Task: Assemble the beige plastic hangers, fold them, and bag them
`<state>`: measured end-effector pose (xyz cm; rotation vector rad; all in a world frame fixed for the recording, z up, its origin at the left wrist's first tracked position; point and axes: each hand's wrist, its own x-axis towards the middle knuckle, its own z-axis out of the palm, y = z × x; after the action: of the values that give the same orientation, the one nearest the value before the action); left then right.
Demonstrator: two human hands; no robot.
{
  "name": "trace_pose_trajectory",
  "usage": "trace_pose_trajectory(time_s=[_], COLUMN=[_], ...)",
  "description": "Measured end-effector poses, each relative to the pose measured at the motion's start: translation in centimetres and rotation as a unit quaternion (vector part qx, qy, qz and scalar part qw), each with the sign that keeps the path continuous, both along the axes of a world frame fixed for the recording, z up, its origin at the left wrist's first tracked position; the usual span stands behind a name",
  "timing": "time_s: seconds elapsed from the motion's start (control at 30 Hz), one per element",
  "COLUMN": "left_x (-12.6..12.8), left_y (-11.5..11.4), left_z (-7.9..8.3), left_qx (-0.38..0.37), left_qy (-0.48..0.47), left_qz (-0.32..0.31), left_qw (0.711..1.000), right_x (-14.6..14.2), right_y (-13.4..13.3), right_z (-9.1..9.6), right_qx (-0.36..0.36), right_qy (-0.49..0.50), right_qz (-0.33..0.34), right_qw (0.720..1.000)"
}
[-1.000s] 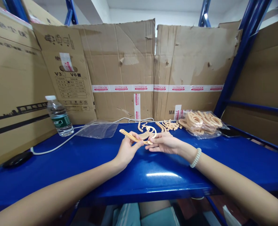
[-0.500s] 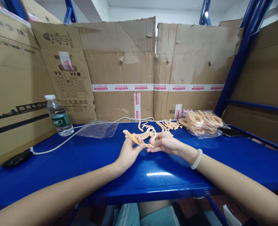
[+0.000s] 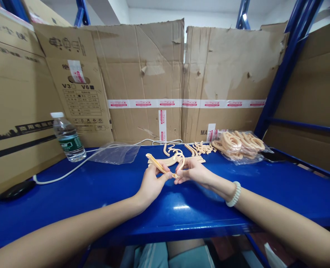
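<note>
Drawn slightly nearer since before: left hand (image 3: 153,182) and right hand (image 3: 194,172), fingers pinched shut on peach plastic piece (image 3: 165,166), over blue shelf (image 3: 98,190).

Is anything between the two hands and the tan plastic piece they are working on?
Nothing visible. The left hand and right hand both already pinch the tan plastic piece above the blue shelf. The loose tan parts lie behind it, apart from the grip.

You pinch a slim tan plastic strip (image 3: 158,165) in your left grip (image 3: 153,180), tilted up and away leftward; its near end meets a curved tan piece (image 3: 180,164) at your right grip (image 3: 194,172).
</note>
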<state>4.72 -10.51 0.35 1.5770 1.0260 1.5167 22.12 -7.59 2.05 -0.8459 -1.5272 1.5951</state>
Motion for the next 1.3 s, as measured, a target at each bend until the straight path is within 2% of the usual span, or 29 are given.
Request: trace_pose_trajectory(time_s=[0.3,0.5,0.83,0.93,1.03,1.1,1.2,1.3], left_x=[0.4,0.4,0.7,0.6,0.5,0.4,0.4,0.4], left_y=[-0.8,-0.9,-0.4,-0.2,0.0,0.0,0.1,0.2], left_z=[0.5,0.7,0.5,0.7,0.9,1.1,1.4,1.4], left_qx=[-0.018,-0.028,-0.152,-0.189,-0.213,-0.223,-0.233,-0.237], left_qy=[-0.035,-0.071,-0.12,-0.14,-0.162,-0.174,-0.187,-0.193], left_qz=[0.019,0.008,-0.09,-0.086,-0.074,-0.069,-0.069,-0.079], left_qw=[0.999,0.997,0.977,0.968,0.961,0.957,0.952,0.949], right_x=[0.0,0.1,0.4,1.2,3.2,5.0,7.1,7.9], right_y=[0.1,0.0,0.1,0.9,3.5,6.1,10.0,12.9], right_z=[-0.3,0.0,-0.1,0.5,2.0,2.9,3.6,3.6], right_qx=[0.001,0.009,0.072,0.114,0.189,0.252,0.333,0.377], right_qy=[-0.001,-0.006,-0.068,-0.112,-0.175,-0.231,-0.345,-0.45], right_qz=[0.004,0.001,-0.002,0.005,-0.026,-0.066,-0.082,-0.025], right_qw=[1.0,1.0,0.995,0.987,0.966,0.937,0.874,0.809])
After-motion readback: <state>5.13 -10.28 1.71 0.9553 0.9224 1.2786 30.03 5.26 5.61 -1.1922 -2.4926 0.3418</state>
